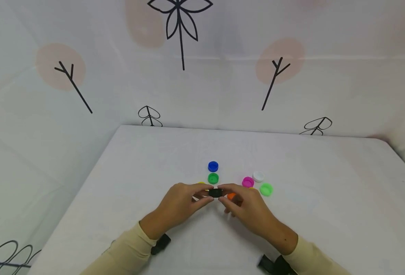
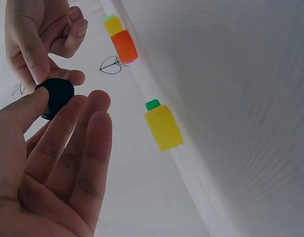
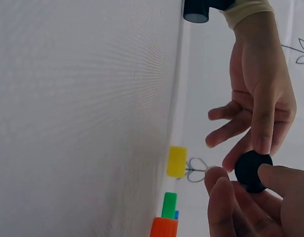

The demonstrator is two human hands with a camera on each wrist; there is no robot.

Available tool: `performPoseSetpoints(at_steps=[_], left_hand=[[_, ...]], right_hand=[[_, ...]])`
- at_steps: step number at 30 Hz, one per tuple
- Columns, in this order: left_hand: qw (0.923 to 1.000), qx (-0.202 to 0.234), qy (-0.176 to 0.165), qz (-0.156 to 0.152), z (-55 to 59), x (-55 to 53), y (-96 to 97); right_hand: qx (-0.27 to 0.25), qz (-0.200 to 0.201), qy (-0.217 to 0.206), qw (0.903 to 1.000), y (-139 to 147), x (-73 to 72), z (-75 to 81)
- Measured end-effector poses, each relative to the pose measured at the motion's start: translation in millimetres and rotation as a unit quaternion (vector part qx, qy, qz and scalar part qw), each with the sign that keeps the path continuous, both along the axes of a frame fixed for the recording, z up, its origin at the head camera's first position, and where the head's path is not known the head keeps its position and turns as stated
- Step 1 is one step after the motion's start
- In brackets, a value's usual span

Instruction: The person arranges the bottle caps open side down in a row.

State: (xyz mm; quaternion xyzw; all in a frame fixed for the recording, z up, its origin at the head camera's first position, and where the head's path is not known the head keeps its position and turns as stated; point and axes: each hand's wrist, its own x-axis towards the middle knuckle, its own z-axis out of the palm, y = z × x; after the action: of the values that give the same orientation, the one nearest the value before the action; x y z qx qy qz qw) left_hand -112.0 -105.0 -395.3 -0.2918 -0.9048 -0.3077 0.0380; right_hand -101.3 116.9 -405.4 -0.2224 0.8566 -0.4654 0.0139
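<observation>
Black cap (image 1: pixel 215 193) held between two hands, just below the middle of the head frame.
Its wide side runs left to right, from the left hand (image 1: pixel 175 204) to the right hand (image 1: pixel 253 210); neither is clearly nearer. Each pinches an edge between thumb and fingers, the left hand's remaining fingers loosely extended, as the left wrist view shows. The cap is raised off the table (image 1: pixel 127 164); an orange cap (image 1: pixel 231 196) shows just right of it, partly hidden behind the right hand.

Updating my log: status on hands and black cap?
Left hand, right hand both pinching black cap. Cap above table. Orange cap near right hand; no obstruction seen.
</observation>
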Motion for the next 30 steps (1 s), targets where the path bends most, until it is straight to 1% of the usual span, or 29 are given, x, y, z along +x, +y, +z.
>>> performPoseSetpoints(at_steps=[6, 10, 15, 21, 25, 30], left_hand=[[0.9999, 0.011, 0.000, -0.001, 0.2, 0.0, 0.6], [0.9998, 0.021, -0.005, -0.003, 1.2, 0.9, 0.9], [0.9994, 0.021, -0.026, -0.004, 3.1, 2.1, 1.3], [0.9983, 0.025, -0.052, -0.004, 2.6, 2.5, 1.7], [0.9979, 0.035, -0.055, -0.003, 1.5, 3.0, 2.0], [0.9973, 0.056, -0.048, -0.001, 2.7, 3.6, 2.3]], right_hand=[[-0.015, -0.003, 0.007, 0.9999, 0.8, 1.1, 0.9], [-0.020, -0.008, 0.001, 0.9998, 0.8, 1.0, 1.9], [-0.029, -0.021, -0.005, 0.9994, 0.6, 2.1, 1.9], [-0.034, -0.027, 0.002, 0.9990, 0.1, 2.8, 1.3], [-0.034, -0.029, 0.004, 0.9990, 0.1, 3.4, 1.1], [-0.036, -0.027, 0.003, 0.9990, -0.4, 3.0, 1.3]])
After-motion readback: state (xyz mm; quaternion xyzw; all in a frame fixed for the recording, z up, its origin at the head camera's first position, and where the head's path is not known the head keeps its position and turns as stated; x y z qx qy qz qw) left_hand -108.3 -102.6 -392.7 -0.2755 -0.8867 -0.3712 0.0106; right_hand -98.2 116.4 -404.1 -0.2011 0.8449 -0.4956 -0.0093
